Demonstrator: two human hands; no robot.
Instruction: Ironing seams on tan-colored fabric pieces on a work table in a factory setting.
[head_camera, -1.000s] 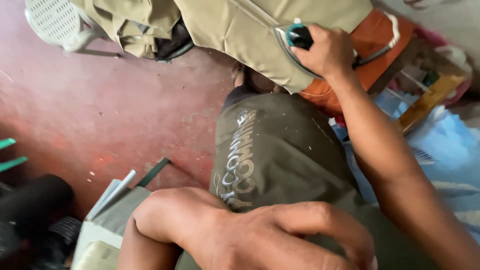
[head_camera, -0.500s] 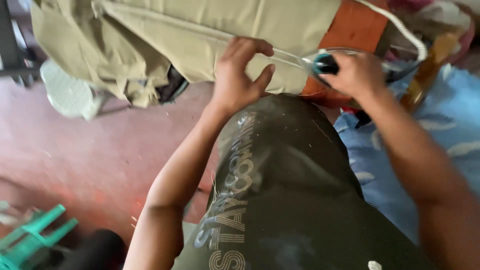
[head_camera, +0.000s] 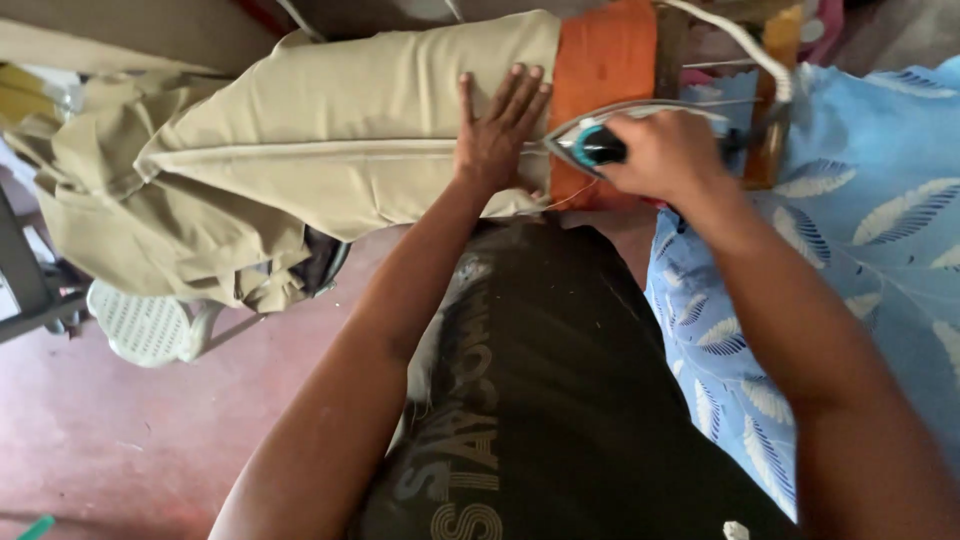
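Two hands work at the upper centre of the frame: the left hand lies flat and open on soft khaki trousers, while the right hand wraps the iron handle. The iron looks heavy and hot, best held by that handle; the cloth is limp.

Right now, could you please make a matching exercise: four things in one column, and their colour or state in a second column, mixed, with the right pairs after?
Things:
1. left hand
2. right hand
3. garment
4. plastic chair

States:
A. white, on the red floor
B. closed around the iron handle
C. flat, fingers spread on the cloth
D. khaki, laid over the orange board

Pairs: 1-C, 2-B, 3-D, 4-A
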